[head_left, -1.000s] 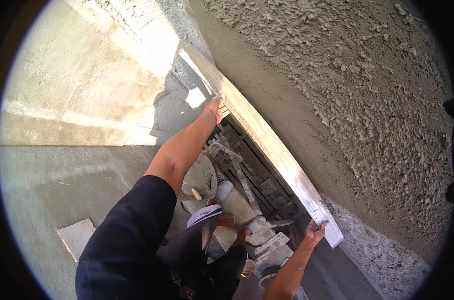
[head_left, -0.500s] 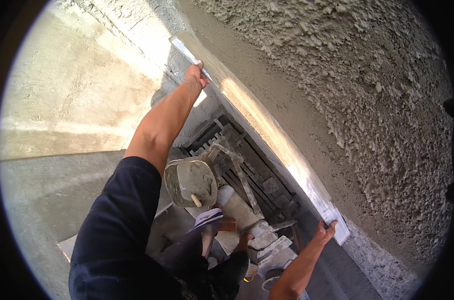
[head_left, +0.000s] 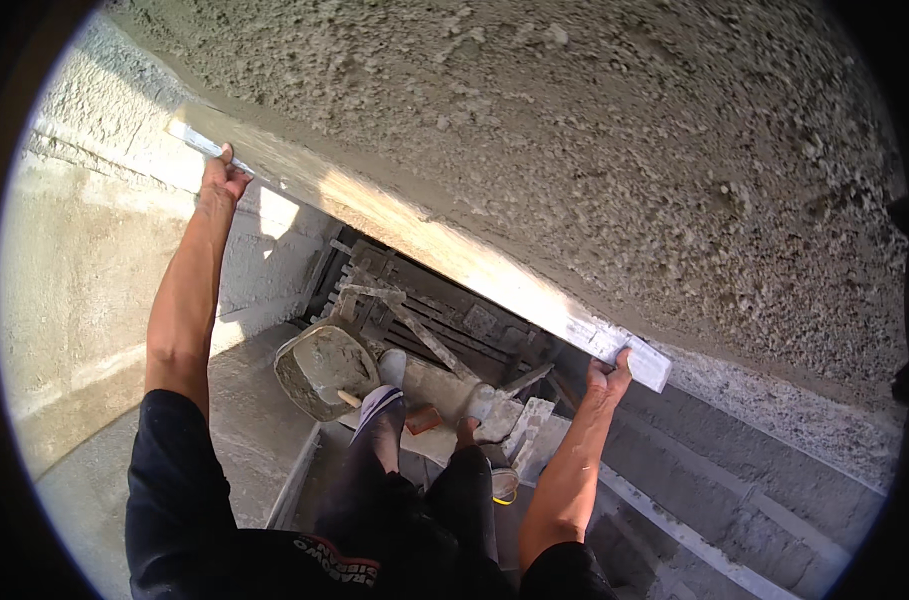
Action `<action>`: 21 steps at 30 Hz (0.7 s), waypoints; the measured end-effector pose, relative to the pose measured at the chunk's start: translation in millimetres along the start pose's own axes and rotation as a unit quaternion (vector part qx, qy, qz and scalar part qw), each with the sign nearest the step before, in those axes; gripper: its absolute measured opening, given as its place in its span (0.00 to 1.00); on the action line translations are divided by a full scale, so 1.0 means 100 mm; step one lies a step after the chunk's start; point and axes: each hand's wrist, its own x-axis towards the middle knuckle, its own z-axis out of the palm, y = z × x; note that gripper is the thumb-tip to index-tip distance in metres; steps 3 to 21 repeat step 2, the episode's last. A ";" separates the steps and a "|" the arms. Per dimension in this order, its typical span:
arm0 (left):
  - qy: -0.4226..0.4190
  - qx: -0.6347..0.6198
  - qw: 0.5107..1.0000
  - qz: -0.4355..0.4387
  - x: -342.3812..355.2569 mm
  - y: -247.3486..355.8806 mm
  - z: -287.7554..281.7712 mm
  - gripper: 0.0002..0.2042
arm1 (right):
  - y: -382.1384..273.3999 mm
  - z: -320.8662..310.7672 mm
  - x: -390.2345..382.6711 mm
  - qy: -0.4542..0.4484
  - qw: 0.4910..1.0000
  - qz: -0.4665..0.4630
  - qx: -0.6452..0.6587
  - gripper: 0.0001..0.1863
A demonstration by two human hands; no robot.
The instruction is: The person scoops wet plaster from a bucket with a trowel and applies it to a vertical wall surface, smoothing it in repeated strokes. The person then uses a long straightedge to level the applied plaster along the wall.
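A long metal straightedge (head_left: 454,248) lies against the lower edge of a wet, rough plastered wall (head_left: 594,160). It slopes down from upper left to lower right, with sunlight along its middle. My left hand (head_left: 226,178) is closed on it near its upper left end, that arm stretched far out. Near the lower right end my right hand (head_left: 608,378) grips it from below, thumb on its face. A smoother band of plaster runs just above the bar. The fingers behind the bar are partly hidden.
Below stands a mortar tub (head_left: 292,385) holding a tool with a wooden handle (head_left: 349,399). Around my feet are planks (head_left: 429,345), a reddish block (head_left: 422,419) and a small yellow-edged bucket (head_left: 504,488). A smoother wall (head_left: 84,300) rises at the left.
In view, the straightedge has swung from steep to a gentler slope, its upper end moving left and its lower end rising. The whole view has turned too. Both hands keep their grip.
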 end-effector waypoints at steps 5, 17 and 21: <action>-0.009 0.014 1.000 0.003 -0.10 0.19 0.13 0.17 | -0.08 0.22 -0.23 0.010 1.000 -0.007 0.011 0.15; -0.009 0.014 1.000 0.003 -0.10 0.19 0.13 0.17 | -0.08 0.22 -0.23 0.010 1.000 -0.007 0.011 0.15; -0.009 0.014 1.000 0.003 -0.10 0.19 0.13 0.17 | -0.08 0.22 -0.23 0.010 1.000 -0.007 0.011 0.15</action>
